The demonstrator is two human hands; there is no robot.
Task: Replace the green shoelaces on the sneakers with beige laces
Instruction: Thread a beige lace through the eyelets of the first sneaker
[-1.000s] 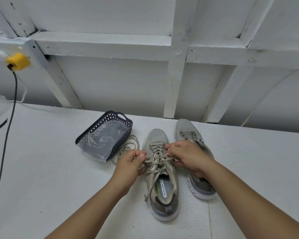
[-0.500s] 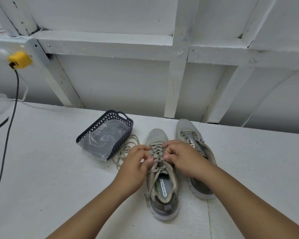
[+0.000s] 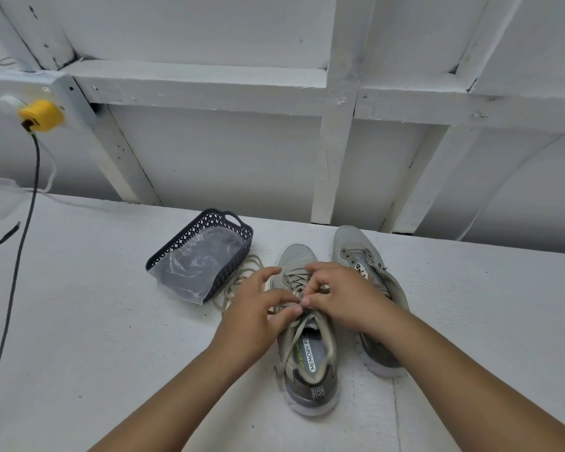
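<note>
Two grey sneakers stand side by side on the white table. The left sneaker (image 3: 309,363) carries a beige lace (image 3: 294,279) threaded through its eyelets, loose ends trailing toward its heel. My left hand (image 3: 258,308) and my right hand (image 3: 343,295) meet over its tongue, fingertips pinching the lace at the upper eyelets. The right sneaker (image 3: 356,246) has no lace; my right wrist covers its middle. A loose lace (image 3: 238,282) lies coiled on the table between the basket and the left sneaker.
A dark lattice basket (image 3: 209,233) holding a clear plastic bag (image 3: 190,272) lies tilted left of the shoes. A black cable (image 3: 17,256) hangs from a yellow plug (image 3: 41,115) at far left. A white framed wall rises behind the table.
Both hands have drawn together from the sides of the left sneaker to its centre, fingertips now meeting on the lace. The shoes and basket have stayed in place.
</note>
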